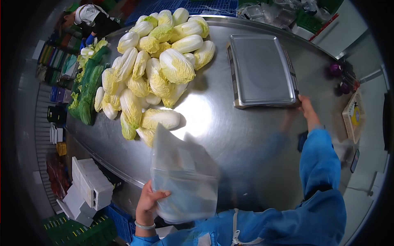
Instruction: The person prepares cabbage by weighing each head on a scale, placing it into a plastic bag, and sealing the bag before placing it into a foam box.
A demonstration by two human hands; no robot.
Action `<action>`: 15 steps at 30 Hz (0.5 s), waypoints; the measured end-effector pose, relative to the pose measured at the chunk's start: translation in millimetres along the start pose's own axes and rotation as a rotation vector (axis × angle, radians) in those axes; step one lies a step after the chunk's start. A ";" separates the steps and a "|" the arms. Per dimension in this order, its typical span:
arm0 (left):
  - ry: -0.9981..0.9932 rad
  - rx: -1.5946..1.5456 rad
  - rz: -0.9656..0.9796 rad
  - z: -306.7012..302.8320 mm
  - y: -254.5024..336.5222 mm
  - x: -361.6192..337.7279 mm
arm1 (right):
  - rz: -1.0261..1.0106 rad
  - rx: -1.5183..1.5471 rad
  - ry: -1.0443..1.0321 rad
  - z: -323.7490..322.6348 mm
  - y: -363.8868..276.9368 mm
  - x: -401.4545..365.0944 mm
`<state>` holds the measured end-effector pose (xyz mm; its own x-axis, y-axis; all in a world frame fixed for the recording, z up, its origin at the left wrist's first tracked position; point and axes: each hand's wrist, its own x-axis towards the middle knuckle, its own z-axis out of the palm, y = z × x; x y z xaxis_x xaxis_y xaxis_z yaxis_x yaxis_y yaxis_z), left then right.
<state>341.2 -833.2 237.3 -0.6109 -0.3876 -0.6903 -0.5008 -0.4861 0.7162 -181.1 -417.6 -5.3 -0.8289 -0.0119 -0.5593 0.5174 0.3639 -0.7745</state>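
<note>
My left hand (151,201) grips a stack of clear plastic bags (186,190) by its left side, thumb lying on top. The bags hang over the near edge of the steel table, and their upper corner overlaps the lowest cabbages in this view. My right hand (305,107) is closed at the near right corner of a weighing scale (262,67) with a flat metal tray; its fingertips are partly hidden behind the corner. A large heap of napa cabbages (156,65) lies left of the scale, yellow-green leaves and white stems showing.
Green mesh netting (88,90) lies at the table's left edge. Purple vegetables (335,69) and a cream basket (353,115) with something yellow are on the right, near a phone (355,160). White foam boxes (91,184) stand lower left. Another person (92,18) bends over at upper left.
</note>
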 end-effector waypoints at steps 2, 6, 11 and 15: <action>0.022 0.006 -0.028 -6.6 -3.2 -1.3 | -0.010 0.067 -0.110 7.8 26.7 -23.4; 0.041 -0.033 -0.026 -9.3 -3.3 -3.5 | 0.154 0.085 -0.116 57.7 91.3 -111.9; 0.081 -0.039 0.019 -22.9 -16.1 -3.1 | 0.233 0.437 -0.459 170.7 134.0 -278.5; 0.096 -0.006 -0.002 -38.6 -22.3 -5.8 | 0.106 0.198 -1.018 173.5 103.0 -323.2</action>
<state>379.6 -850.4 221.4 -0.5479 -0.4602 -0.6986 -0.4982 -0.4913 0.7144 177.0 -538.0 44.5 -0.2536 -0.8020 -0.5409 0.6792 0.2504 -0.6899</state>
